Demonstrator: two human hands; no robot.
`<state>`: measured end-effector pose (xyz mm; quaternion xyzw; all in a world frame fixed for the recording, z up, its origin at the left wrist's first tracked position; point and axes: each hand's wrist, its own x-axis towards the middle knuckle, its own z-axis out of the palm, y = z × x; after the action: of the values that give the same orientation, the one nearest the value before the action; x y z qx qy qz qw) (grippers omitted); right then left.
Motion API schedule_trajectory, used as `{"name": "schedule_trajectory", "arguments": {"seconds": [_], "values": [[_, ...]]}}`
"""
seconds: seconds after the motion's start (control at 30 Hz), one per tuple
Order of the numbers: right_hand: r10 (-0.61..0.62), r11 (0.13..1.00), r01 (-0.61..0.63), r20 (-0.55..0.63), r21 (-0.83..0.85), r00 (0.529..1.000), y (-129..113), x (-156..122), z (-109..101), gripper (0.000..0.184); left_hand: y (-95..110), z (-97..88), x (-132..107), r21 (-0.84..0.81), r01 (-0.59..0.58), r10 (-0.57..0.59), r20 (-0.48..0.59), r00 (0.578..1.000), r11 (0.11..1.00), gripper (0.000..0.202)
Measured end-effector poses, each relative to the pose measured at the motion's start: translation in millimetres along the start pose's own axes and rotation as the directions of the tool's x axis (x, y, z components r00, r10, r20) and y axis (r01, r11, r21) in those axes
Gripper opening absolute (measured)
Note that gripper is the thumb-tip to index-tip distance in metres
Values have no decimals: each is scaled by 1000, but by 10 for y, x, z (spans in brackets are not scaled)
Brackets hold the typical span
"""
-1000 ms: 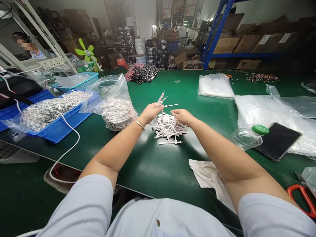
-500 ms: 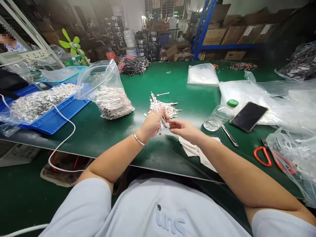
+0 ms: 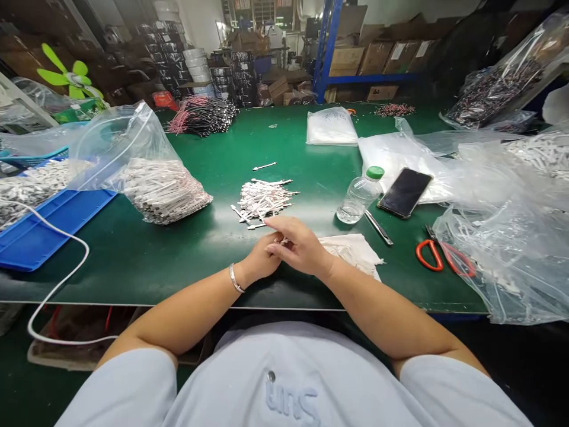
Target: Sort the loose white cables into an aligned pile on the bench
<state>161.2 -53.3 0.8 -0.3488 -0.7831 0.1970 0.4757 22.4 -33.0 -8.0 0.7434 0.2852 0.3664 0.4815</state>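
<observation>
Just below a pile of short white connector leads [image 3: 267, 198], my two hands meet over the table. My left hand [image 3: 261, 258], with a bracelet at the wrist, is closed on a few white connector leads, mostly hidden by the fingers. My right hand [image 3: 302, 246] laps over it, with its thumb and fingers closed around the leads; only small white ends show between the hands. A single lead [image 3: 265, 166] lies apart behind the pile. Beside my right wrist is a crumpled white cloth or glove [image 3: 355, 252].
To the left are a bag of white leads [image 3: 162, 190] and a blue tray [image 3: 57, 228]. On the right lie a water bottle [image 3: 355, 201], a cutter or tweezers [image 3: 379, 228], a phone [image 3: 405, 193], orange-handled scissors [image 3: 429, 255] and plastic bags [image 3: 511, 261]. Red-black wires [image 3: 202, 115] lie behind.
The view has swung to the right. My hands have drawn back from the pile towards the table's front edge, and the right hand now covers the leads that stood up from my left hand.
</observation>
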Motion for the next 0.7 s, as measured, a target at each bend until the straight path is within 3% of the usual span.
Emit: {"name": "schedule_trajectory", "arguments": {"seconds": [0.1, 0.17, 0.27, 0.37, 0.43, 0.5, 0.57, 0.63, 0.7], "values": [[143, 987, -132, -122, 95, 982, 9, -27, -15, 59, 65, -55, 59, -87, 15, -20, -57, 998, 996, 34], [297, 945, -258, -197, 200, 934, 53, -38, -29, 63, 59, -88, 93, -139, 55, -70, -103, 992, 989, 34], [478, 860, -420, -171, 291, 861, 143, -33, -47, 67, -13, -114, 112, -230, 160, -180, -71, 981, 960, 37], [579, 727, -521, 10, 447, 816, 176, -23, -45, 75, -9, -115, 91, -308, 160, -186, -56, 981, 938, 36], [549, 624, -556, 198, 549, 812, 149, -28, -30, 75, 83, -117, 72, -331, 128, -160, -72, 984, 935, 35], [492, 543, -605, 363, 583, 791, 100, -45, -11, 65, 207, -130, 65, -339, 136, -173, -82, 981, 931, 35], [499, 471, -686, 474, 555, 726, 49, -66, 3, 53, 302, -162, 86, -367, 231, -254, -15, 967, 901, 36], [544, 391, -766, 543, 511, 640, 11, -79, 1, 50, 329, -211, 136, -454, 389, -372, 131, 919, 801, 35], [565, 325, -817, 595, 477, 572, -9, -80, -19, 51, 287, -264, 199, -580, 528, -457, 280, 844, 620, 26]]}}
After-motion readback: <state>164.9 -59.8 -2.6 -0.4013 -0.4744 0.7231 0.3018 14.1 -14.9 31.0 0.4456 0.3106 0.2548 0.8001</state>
